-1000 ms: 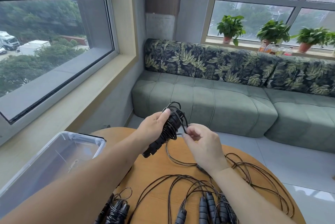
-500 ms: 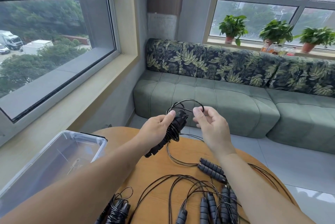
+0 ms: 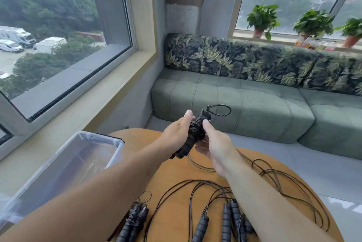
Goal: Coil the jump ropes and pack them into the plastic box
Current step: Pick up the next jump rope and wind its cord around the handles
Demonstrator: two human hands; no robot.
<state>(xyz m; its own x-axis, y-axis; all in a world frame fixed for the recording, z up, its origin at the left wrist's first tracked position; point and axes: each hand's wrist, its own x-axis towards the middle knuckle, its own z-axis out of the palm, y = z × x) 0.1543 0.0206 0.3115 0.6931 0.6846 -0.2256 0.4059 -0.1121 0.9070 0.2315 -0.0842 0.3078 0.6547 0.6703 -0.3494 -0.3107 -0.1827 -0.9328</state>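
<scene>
Black cord-wound jump-rope handles [image 3: 193, 135] | left hand [image 3: 176, 133] grips them upright for winding | right hand [image 3: 214, 143] pinches cord, feeding loops | clear plastic box [image 3: 109, 139] nearby

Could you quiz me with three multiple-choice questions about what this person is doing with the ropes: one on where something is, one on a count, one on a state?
1. Where is the plastic box?
A. on the sofa
B. at the table's left edge
C. on the floor

2. How many potted plants line the windowsill?
A. three
B. one
C. six

3. The box is:
A. lidded
B. open-topped
C. overturned

Answers: B, it sits left of the left hand; A, three pots show; B, no lid covers it.
</scene>
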